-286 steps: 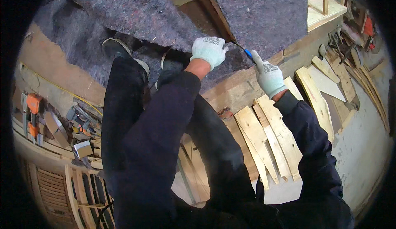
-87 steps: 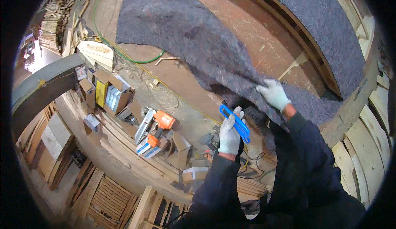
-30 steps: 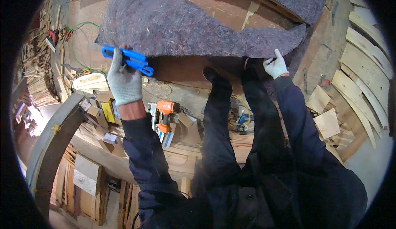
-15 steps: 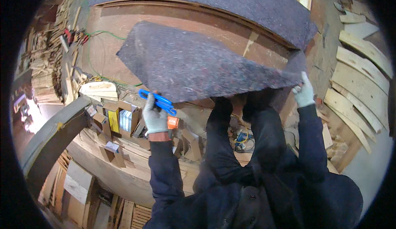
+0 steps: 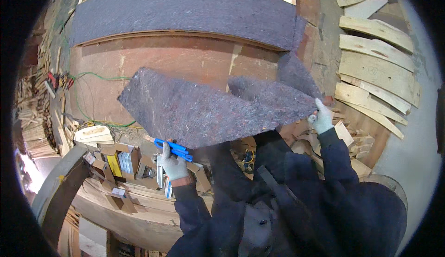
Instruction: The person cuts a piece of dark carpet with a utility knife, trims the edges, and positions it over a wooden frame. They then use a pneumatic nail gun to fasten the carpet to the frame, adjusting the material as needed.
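Observation:
My gloved left hand is closed around blue-handled scissors; their blades are hard to make out. It is just below the near edge of a grey-purple felt sheet, and I cannot tell whether it also pinches the felt. My gloved right hand grips the sheet's right corner between thumb and fingers. The sheet hangs raised in front of my legs, its far edge folded over, and a strip of felt runs from the right corner toward the far frame.
A long wooden frame covered in felt lies beyond a reddish-brown board. Curved wooden pieces lie at the right. On a wooden ledge at lower left are small open boxes. A green cord trails at the left.
The view has shifted, so both hands appear lower and the far frame shows more. The sheet's far right part has folded over. Both hands keep their holds.

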A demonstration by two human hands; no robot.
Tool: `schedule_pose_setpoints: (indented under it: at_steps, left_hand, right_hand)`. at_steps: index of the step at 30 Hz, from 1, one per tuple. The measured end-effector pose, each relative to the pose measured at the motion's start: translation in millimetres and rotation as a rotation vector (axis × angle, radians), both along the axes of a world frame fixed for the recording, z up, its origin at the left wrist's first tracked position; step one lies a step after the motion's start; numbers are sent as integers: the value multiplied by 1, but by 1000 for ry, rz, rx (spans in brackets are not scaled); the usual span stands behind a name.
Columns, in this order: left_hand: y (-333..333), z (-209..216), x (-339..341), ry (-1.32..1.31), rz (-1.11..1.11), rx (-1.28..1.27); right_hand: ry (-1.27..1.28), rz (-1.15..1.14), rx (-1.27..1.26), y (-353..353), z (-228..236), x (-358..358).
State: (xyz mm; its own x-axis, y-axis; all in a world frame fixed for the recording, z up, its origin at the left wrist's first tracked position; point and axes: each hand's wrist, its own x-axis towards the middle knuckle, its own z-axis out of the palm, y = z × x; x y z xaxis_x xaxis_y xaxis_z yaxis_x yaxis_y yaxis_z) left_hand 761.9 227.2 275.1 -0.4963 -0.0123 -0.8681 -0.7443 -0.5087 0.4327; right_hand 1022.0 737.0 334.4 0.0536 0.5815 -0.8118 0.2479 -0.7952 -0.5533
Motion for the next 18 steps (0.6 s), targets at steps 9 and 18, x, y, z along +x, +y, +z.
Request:
schedule_pose_setpoints:
  at_steps: [9, 18]
  left_hand:
    - [67, 44, 86, -1, -126, -118]
    - [116, 111, 118, 37, -177, 33]
  right_hand:
    - [123, 133, -156, 92, -81, 96]
    - [203, 334, 25, 124, -87, 56]
